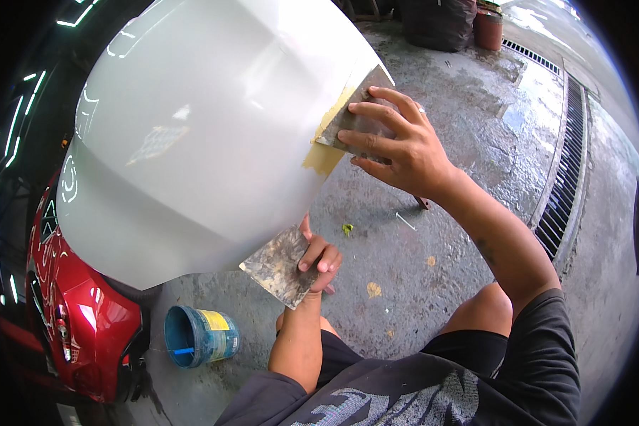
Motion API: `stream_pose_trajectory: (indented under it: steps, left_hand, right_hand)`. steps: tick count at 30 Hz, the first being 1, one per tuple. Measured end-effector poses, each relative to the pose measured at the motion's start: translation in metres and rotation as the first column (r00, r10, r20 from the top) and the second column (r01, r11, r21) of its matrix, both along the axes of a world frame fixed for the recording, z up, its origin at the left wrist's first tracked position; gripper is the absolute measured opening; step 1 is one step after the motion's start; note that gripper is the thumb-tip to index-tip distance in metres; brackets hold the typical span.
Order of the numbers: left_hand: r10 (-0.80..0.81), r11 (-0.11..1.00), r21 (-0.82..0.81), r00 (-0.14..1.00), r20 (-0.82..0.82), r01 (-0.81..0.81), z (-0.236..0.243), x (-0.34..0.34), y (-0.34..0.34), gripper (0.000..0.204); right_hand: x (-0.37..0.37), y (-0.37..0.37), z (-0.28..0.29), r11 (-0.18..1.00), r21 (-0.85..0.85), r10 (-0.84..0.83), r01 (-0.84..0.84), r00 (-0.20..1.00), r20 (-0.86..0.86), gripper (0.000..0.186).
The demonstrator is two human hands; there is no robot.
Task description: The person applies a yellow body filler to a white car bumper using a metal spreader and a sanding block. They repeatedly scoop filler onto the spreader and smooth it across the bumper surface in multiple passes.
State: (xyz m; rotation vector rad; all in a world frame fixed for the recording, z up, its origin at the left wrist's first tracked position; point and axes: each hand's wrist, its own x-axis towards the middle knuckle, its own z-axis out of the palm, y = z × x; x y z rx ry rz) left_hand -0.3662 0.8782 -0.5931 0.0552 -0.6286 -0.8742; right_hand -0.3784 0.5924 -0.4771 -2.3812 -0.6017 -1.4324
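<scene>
My right hand presses a dark, flat filler spreader against the edge of a white car hood panel, fingers fanned over the blade and the thumb hidden. Yellow body filler coats the panel's edge beside and below the blade. Lower down, near the panel's bottom right edge, my left hand grips a square, mottled metal plate streaked with grey and tan. Part of that thumb is covered by the plate.
A blue bucket with a yellow label stands on the floor at lower left, next to a red car. Drain grating runs along the right. A dark bag and a reddish container are at the back.
</scene>
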Motion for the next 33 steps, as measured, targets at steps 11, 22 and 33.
stream_pose_trajectory:
  steps: [11, 22, 33]
  left_hand:
    - [0.007, 0.999, 0.034, 1.000, -0.006, -0.007, 0.007, -0.003, -0.001, 0.058]
    - [-0.004, 1.000, 0.010, 1.000, 0.008, 0.004, 0.006, -0.001, -0.003, 0.058]
    - [-0.029, 1.000, 0.013, 0.999, 0.034, 0.028, 0.004, -0.001, 0.002, 0.059]
  right_hand:
    - [-0.029, -0.001, -0.036, 0.997, 0.074, 0.009, -0.010, 1.000, 0.009, 0.046]
    - [-0.005, 0.019, 0.003, 1.000, 0.005, -0.001, 0.001, 1.000, 0.021, 0.045]
    - [-0.019, 0.004, -0.048, 1.000, -0.013, -0.023, 0.022, 0.997, -0.068, 0.054]
